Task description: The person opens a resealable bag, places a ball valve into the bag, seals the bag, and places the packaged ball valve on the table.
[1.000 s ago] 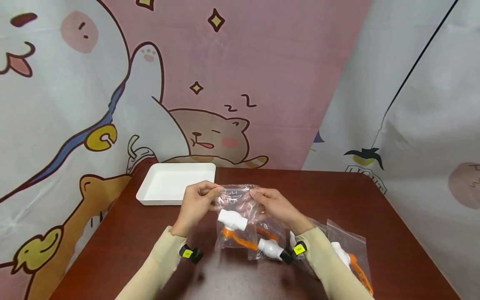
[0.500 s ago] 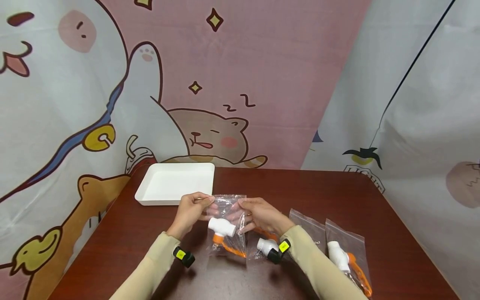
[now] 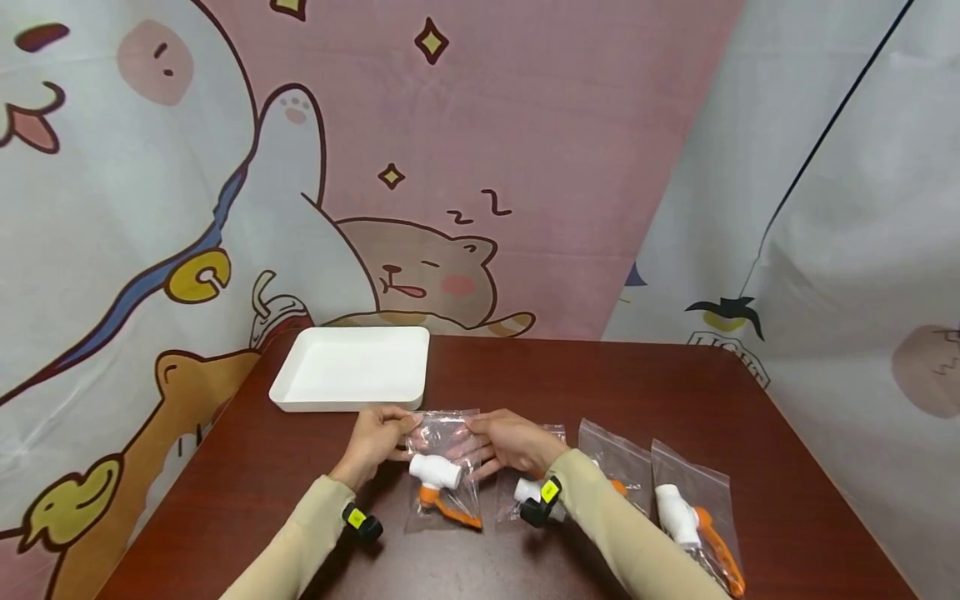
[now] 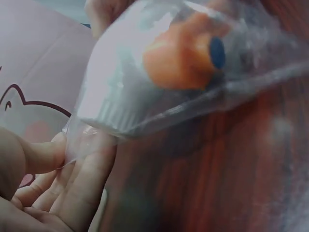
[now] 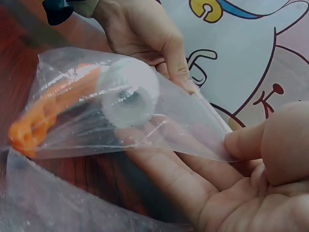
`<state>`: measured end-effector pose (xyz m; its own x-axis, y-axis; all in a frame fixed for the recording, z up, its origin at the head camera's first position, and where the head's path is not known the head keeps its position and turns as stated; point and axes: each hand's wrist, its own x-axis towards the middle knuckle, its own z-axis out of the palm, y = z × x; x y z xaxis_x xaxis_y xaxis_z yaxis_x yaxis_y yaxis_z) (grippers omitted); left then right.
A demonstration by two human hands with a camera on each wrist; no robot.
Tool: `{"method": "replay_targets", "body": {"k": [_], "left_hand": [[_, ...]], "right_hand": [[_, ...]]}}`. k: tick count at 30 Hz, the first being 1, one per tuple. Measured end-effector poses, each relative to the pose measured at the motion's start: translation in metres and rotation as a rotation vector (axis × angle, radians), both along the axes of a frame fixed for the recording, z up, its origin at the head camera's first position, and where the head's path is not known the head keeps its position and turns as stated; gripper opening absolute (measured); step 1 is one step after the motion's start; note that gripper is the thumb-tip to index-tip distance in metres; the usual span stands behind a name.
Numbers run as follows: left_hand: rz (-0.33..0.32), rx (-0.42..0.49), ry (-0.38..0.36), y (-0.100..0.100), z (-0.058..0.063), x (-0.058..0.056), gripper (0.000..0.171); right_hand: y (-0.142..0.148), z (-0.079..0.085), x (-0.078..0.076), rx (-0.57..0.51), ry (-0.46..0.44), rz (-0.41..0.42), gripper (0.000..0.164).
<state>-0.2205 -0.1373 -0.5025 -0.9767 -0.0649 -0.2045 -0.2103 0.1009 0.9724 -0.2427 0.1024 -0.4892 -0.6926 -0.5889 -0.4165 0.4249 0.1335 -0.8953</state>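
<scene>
A clear zip bag (image 3: 450,432) holds a white plastic ball valve (image 3: 435,472) with an orange handle. My left hand (image 3: 375,442) pinches the bag's upper left corner between thumb and fingers. At the upper right corner, my right hand (image 3: 517,442) pinches the film with the thumb, the other fingers spread behind it. The right wrist view shows the valve's round open end (image 5: 130,99) through the film, with the fingers under the bag. In the left wrist view the orange part (image 4: 178,58) of the valve shows close up, blurred.
Three more bags with like valves lie to the right: one bag (image 3: 555,431) partly under the right hand and wrist, a second bag (image 3: 615,446), and a third bag (image 3: 690,467). A white tray (image 3: 348,367) stands at the back left of the brown table (image 3: 540,375).
Both hands have brought the bagged valve down and a little left, toward the front of the table. The bags on the right have come out from behind the right arm.
</scene>
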Motion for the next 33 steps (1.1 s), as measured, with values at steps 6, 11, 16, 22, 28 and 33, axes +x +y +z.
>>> {"method": "replay_targets", "body": {"k": [6, 11, 16, 22, 28, 33], "left_hand": [[-0.034, 0.001, 0.008, 0.002, -0.010, -0.003, 0.018], [-0.059, -0.055, 0.013, 0.003, -0.011, -0.007, 0.020], [-0.048, -0.135, 0.047, 0.003, -0.011, -0.008, 0.014], [-0.041, -0.315, 0.105, 0.002, -0.009, -0.007, 0.009], [-0.061, -0.458, 0.106, -0.003, 0.003, -0.005, 0.017], [-0.074, -0.574, 0.100, -0.013, 0.021, -0.003, 0.033]], "right_hand": [[0.002, 0.001, -0.003, 0.105, 0.099, 0.025, 0.034], [0.000, 0.005, -0.007, 0.233, 0.245, -0.009, 0.023], [-0.003, 0.011, -0.011, 0.390, 0.470, -0.054, 0.010], [-0.004, 0.012, -0.015, 0.511, 0.549, -0.068, 0.014], [0.005, 0.016, -0.017, 0.516, 0.590, 0.001, 0.024], [0.018, 0.029, -0.019, 0.563, 0.675, 0.003, 0.035]]}}
